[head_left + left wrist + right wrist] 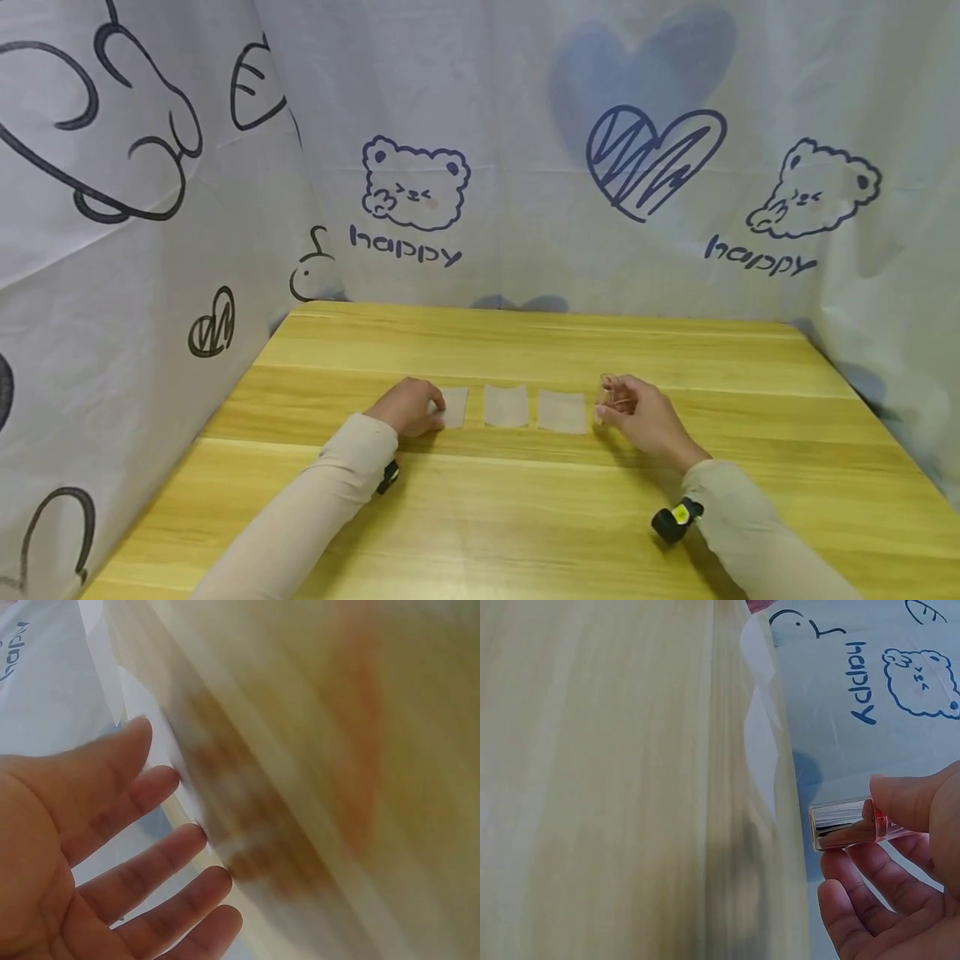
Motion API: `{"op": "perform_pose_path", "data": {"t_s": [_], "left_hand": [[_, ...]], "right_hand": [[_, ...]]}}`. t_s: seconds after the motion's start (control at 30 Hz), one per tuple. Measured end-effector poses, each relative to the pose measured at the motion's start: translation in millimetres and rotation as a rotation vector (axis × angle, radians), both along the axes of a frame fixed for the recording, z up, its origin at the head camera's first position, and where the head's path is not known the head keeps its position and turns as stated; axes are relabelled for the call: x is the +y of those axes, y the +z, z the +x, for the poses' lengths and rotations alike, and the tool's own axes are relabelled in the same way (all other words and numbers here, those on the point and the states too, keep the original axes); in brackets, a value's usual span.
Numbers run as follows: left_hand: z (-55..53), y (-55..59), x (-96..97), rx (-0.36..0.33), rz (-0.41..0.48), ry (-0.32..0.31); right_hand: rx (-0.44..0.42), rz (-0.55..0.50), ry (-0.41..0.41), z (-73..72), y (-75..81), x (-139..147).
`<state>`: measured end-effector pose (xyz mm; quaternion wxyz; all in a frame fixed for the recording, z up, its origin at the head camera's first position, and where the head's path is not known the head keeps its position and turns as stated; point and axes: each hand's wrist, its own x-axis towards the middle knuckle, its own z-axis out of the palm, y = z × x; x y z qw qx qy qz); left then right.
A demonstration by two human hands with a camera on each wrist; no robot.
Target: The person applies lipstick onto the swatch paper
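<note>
Three thin whitish square sheets lie in a row on the wooden table: a left sheet (455,407), a middle sheet (506,406) and a right sheet (562,412). My left hand (407,407) is at the left sheet, partly covering it. In the left wrist view its fingers are fairly straight, with the fingertips down at the sheet and tabletop. Beside the right sheet, my right hand (654,421) pinches a small shiny tube (844,823) between thumb and fingers. The tube has a mirror-like end and a clear reddish part; its exact kind is unclear.
The wooden table (480,517) reaches back to a white cloth (525,233) printed with bears and hearts. A similar cloth hangs along the left side. Black wrist cameras (675,521) are worn on both wrists.
</note>
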<state>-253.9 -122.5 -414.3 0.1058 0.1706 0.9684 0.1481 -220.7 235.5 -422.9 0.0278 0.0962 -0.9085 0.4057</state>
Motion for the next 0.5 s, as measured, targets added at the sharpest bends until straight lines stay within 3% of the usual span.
{"op": "perform_pose_path", "data": {"t_s": [0.5], "left_hand": [[1.6, 2.3, 1.6, 0.015, 0.016, -0.011]], "right_hand": [[0.053, 0.034, 0.033, 0.3, 7.5, -4.8]]}}
